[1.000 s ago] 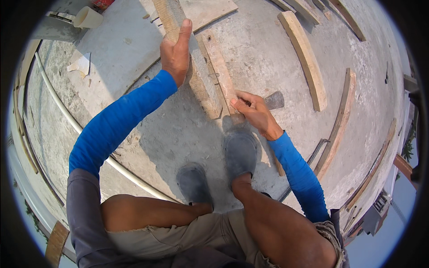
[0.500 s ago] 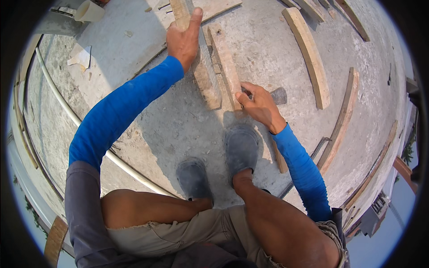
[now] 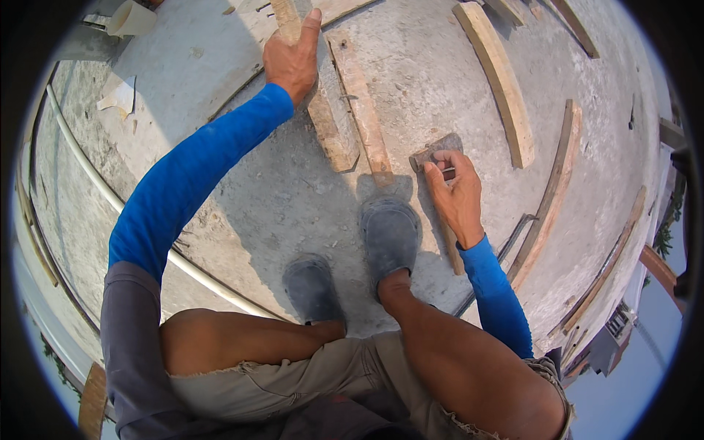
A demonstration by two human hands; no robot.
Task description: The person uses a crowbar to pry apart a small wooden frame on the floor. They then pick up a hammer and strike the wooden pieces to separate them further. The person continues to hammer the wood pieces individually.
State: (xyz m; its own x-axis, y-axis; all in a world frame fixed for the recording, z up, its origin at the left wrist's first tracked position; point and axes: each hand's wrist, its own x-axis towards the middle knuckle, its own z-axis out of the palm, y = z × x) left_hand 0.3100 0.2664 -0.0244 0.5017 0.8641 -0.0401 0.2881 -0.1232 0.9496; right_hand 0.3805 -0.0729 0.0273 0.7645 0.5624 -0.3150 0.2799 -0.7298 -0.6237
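Observation:
My left hand [image 3: 292,64] is closed around a wooden batten [image 3: 334,136], thumb pointing away along it. Beside the batten lies a second wooden strip [image 3: 367,110] on the concrete, with a nail [image 3: 348,97] at it; its near end is in front of my right shoe. My right hand [image 3: 460,192] hovers over a hatchet on the ground, fingers curled and thumb apart, with nothing visible between them. The hatchet has a dark flared metal head [image 3: 424,156] and a wooden handle [image 3: 449,246], partly hidden by my hand.
Several loose timber pieces, among them a thick one [image 3: 502,88] and a longer one [image 3: 550,194], lie to the right. A white pipe [image 3: 92,158] curves along the left. My dark clogs [image 3: 390,235] stand close below the strips. At the far left is a whitish bucket [image 3: 132,18].
My right hand has let go of the second strip and moved right, over the hatchet. The strip's near end has shifted and now lies down. My left hand still grips its batten.

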